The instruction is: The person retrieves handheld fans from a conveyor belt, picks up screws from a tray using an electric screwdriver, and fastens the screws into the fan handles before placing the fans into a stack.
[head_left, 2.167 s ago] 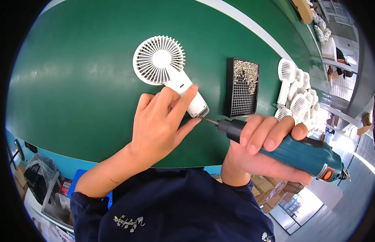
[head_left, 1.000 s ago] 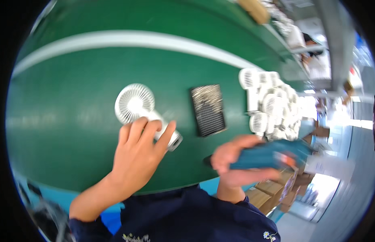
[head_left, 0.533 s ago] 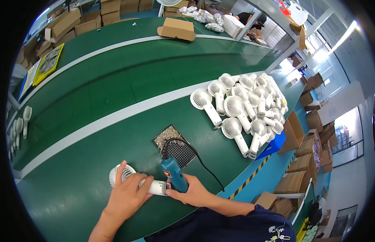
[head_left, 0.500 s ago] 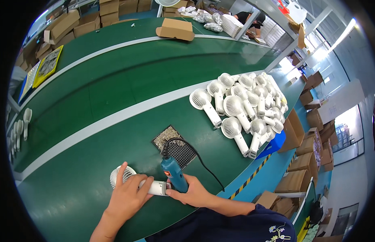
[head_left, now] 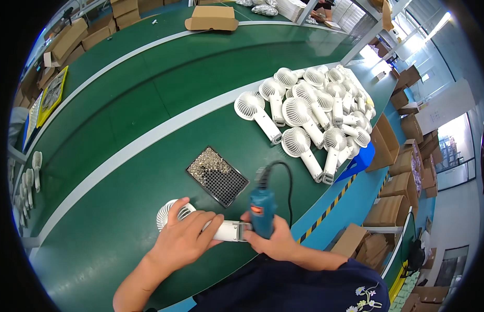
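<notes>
A white handheld fan (head_left: 227, 232) lies on the green work table with its round grille to the left and its handle end to the right. My left hand (head_left: 182, 240) is closed around the handle, its index finger stretched over the grille. In my right hand (head_left: 279, 240) is a teal electric screwdriver (head_left: 263, 212), held roughly upright with its cord at the top. That hand's fingers are beside the fan's handle end; the screwdriver's tip is hidden behind them. Just beyond the fan sits a black gridded screw tray (head_left: 224, 186), with small metallic screws at its far end.
A large pile of white handheld fans (head_left: 297, 111) covers the table's right side, above a blue bin (head_left: 363, 159). More fans (head_left: 28, 182) stand at the far left. Across the belt is an open cardboard box (head_left: 211, 18). Cartons (head_left: 392, 193) line the floor at right.
The screwdriver and my right hand have moved right, and the fan with my left hand has shifted the same way. The view has tilted, so the background sits higher. Both grips stay closed.
</notes>
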{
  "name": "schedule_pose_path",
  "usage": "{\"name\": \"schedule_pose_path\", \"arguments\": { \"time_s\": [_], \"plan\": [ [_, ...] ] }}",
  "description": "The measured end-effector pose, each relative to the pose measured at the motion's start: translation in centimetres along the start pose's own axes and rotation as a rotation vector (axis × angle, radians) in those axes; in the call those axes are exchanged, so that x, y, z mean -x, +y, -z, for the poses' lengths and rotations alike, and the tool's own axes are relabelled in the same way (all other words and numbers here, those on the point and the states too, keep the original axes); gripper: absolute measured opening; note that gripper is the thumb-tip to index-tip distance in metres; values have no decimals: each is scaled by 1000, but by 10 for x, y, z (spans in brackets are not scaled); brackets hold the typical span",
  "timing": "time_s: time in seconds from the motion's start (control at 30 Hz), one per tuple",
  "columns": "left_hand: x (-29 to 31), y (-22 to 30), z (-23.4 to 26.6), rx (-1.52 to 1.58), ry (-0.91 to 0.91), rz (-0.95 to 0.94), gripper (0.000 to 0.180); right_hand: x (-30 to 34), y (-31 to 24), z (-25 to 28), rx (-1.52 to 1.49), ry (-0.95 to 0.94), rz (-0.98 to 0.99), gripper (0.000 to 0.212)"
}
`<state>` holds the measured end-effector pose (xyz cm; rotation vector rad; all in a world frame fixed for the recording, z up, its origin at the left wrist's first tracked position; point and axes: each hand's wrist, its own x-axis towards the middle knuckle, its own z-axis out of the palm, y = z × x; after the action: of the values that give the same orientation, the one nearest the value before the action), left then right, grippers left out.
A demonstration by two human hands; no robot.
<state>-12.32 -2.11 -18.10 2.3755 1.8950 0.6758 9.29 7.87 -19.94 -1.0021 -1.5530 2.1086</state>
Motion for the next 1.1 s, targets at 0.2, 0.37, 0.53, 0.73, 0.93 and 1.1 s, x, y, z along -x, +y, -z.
{"name": "schedule_pose_path", "arguments": {
  "time_s": [0.2,0.37,0.53,0.73,0.93,1.1],
  "plan": [
    [-49,6,-17,81,-22,-246,44,17,-1,25,-53,137,47,34],
    [-95,-16,-24,75,-19,-372,41,14,-9,47,-125,373,107,31],
    [-155,-29,-70,33,-53,-494,36,-14,-5,75,-113,485,76,26],
    [-175,-34,-107,-21,12,-548,29,-29,6,92,-189,619,33,25],
    [-209,-38,-95,-218,88,-726,23,-50,11,87,-308,573,-8,24],
    [-253,-70,-80,-287,33,-755,26,-91,-8,82,-404,597,104,23]
  ]
}}
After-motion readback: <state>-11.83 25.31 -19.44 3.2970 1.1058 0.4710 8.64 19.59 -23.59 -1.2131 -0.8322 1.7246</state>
